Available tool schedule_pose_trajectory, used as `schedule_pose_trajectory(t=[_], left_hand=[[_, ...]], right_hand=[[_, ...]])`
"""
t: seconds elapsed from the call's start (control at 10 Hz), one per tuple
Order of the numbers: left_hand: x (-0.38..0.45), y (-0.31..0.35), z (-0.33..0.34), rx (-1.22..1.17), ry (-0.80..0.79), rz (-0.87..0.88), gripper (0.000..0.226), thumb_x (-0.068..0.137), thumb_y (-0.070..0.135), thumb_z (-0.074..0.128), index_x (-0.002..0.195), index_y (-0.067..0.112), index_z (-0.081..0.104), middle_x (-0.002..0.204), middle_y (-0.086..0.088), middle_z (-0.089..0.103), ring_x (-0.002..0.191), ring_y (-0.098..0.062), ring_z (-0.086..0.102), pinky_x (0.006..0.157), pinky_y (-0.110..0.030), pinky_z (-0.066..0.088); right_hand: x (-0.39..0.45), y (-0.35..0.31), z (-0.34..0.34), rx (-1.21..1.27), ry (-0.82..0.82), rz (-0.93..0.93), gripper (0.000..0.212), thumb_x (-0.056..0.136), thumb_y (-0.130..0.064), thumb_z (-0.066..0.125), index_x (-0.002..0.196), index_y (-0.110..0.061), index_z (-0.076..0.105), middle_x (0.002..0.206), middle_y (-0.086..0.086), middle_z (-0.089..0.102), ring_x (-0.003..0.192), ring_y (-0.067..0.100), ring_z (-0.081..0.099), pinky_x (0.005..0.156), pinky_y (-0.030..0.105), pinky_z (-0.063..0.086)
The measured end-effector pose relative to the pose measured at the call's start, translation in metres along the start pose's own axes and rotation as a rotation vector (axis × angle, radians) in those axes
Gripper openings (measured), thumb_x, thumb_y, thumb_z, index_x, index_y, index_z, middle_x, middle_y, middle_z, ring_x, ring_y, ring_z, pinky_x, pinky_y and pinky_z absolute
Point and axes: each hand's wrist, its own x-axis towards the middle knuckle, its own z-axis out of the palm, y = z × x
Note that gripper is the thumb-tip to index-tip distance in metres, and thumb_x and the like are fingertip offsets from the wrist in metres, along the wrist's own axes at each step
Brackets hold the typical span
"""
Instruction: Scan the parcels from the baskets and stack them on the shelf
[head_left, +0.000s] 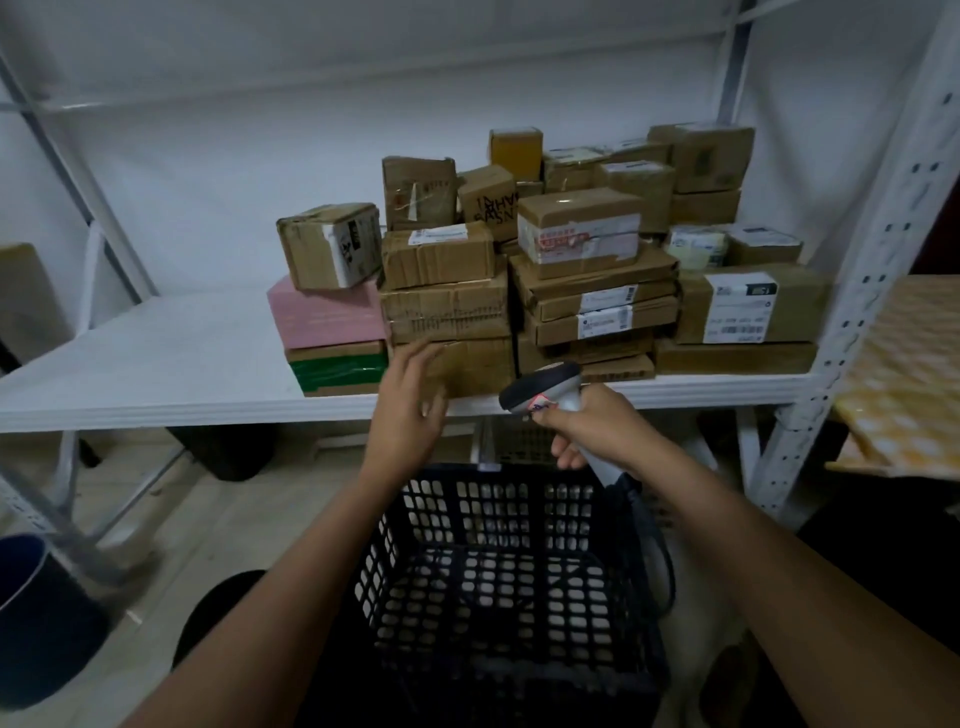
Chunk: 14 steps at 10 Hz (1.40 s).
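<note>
Parcels are sitting stacked on the white shelf, above a dark basket. Left hand is hovering at the bottom box, fingers loosely spread, holding nothing. Right hand is gripping the scanner, fingers curled round its handle.

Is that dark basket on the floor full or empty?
Empty, as far as it shows: the basket has bare mesh walls and floor, with no parcels inside. Its near corner is dark and partly hidden by the arms.

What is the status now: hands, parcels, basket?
Left hand open, fingers by the parcels on the shelf. Right hand grips scanner. Basket looks empty. Nothing in the way.
</note>
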Motion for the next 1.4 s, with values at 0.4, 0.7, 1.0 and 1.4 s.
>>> schedule_pose_trajectory(t=[0.4,0.7,1.0,1.4], left_hand=[[-0.004,0.078,0.114,-0.033,-0.690,0.250,0.031,0.100,0.014,0.057,0.130,0.019,0.063,0.136,-0.001,0.061,0.126,-0.017,0.055,0.103,-0.025,0.040],[0.050,0.140,0.209,-0.096,-0.817,0.343,0.030,0.098,0.011,0.060,0.127,0.019,0.067,0.129,0.002,0.066,0.120,-0.013,0.059,0.091,-0.011,0.035],[0.082,0.181,0.286,-0.085,-0.948,0.415,0.029,0.099,0.013,0.058,0.126,0.019,0.067,0.129,0.001,0.067,0.117,-0.016,0.062,0.098,-0.030,0.048],[0.089,0.194,0.286,-0.104,-0.929,0.373,0.029,0.097,0.009,0.061,0.123,0.019,0.069,0.124,0.003,0.070,0.112,-0.014,0.064,0.097,-0.027,0.048]], right_hand=[[-0.046,0.119,-0.113,0.012,0.534,0.194,0.048,0.089,-0.034,0.070,0.117,0.003,0.057,0.078,0.013,0.068,0.039,0.005,0.059,0.035,0.011,0.037],[-0.010,0.191,-0.251,0.066,1.060,0.204,0.039,0.090,-0.041,0.059,0.112,-0.009,0.058,0.099,0.016,0.069,0.085,0.035,0.067,0.067,0.041,0.055],[0.065,0.255,-0.368,0.053,1.146,0.444,0.050,0.095,-0.045,0.056,0.120,-0.002,0.060,0.115,0.015,0.065,0.097,0.034,0.064,0.069,0.038,0.050],[0.072,0.268,-0.396,-0.274,1.083,0.757,0.058,0.102,-0.039,0.045,0.144,-0.002,0.033,0.150,0.020,0.032,0.133,0.038,0.039,0.109,0.049,0.036]])
